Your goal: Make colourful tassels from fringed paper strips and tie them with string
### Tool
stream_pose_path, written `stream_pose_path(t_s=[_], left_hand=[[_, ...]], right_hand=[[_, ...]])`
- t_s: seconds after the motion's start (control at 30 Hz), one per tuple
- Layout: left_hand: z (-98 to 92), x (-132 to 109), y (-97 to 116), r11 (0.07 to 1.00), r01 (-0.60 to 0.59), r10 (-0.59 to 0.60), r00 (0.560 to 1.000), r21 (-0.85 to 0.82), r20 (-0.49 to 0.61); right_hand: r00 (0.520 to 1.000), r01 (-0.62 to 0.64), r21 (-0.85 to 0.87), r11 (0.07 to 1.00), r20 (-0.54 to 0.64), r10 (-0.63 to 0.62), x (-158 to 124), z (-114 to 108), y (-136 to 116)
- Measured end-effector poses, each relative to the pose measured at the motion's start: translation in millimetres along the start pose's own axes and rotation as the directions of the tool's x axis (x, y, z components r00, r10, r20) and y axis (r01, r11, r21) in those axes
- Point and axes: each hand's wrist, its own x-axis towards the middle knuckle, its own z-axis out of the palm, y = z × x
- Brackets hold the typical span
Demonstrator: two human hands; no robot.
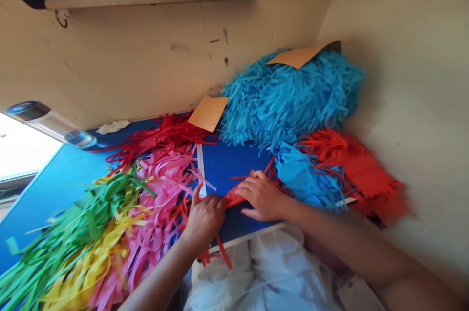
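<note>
Pale cloth (252, 272) fills the bottom centre of the frame. Just above it, at centre, a red-orange paper fringe (234, 197) lies over the blue bench (238, 157), its gathered middle between the two hands. Its long axis runs across the frame, rising slightly to the right; loose strips hang over the near edge at lower centre. The left hand (205, 218) is curled closed on its left part, one finger raised. The right hand (262, 196) lies over its right part, fingers bent; whether they pinch it I cannot tell. Pink fringe (164, 174) lies left of the hands, light-blue fringe (308, 179) to their right. Farther back, a large blue heap (289, 98) stands at upper right.
</note>
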Motion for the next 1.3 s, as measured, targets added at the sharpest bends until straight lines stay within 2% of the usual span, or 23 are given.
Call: stream_pose_path(t_s=[0.17,0.3,0.4,0.47,0.53,0.63,0.7,0.8,0.93,1.3], left_hand=[[0.4,-6,-2,0.999,-0.031,0.028,0.997,-0.045,-0.068],[5.1,-15,-3,0.997,-0.051,0.041,0.986,-0.057,-0.162],[7.0,-21,-4,0.999,-0.028,0.021,0.985,-0.036,-0.174],[6.5,-23,-5,0.999,-0.002,-0.005,0.989,-0.046,-0.151],[5.4,-23,-9,0.994,0.041,-0.053,0.991,-0.097,-0.123],[5.1,-22,-16,0.97,0.133,-0.148,0.987,-0.205,-0.062],[6.5,-22,-20,0.949,0.19,-0.201,0.979,-0.25,-0.02],[9.3,-21,-21,0.928,0.254,-0.264,0.965,-0.272,0.001],[9.9,-15,-19,0.925,0.316,-0.32,0.947,-0.21,0.018],[5.0,4,-19,0.941,0.336,-0.323,0.931,-0.051,0.171]], right_hand=[[0.998,0.051,-0.182,0.982,-0.018,-0.055,-5,12,-2],[0.987,0.08,-0.194,0.978,-0.119,-0.105,-13,22,6],[0.979,0.098,-0.163,0.982,-0.163,-0.124,-20,29,15],[0.98,0.079,-0.077,0.994,-0.178,-0.092,-23,33,22],[0.986,-0.009,0.059,0.998,-0.167,0.018,-24,35,28],[0.973,-0.197,0.227,0.954,-0.076,0.219,-21,33,33],[0.959,-0.271,0.274,0.923,-0.005,0.283,-18,28,35],[0.946,-0.322,0.274,0.906,0.059,0.318,-12,22,34],[0.918,-0.396,0.194,0.897,0.105,0.383,-4,18,29],[0.892,-0.442,0.09,0.893,0.15,0.427,6,20,26]])
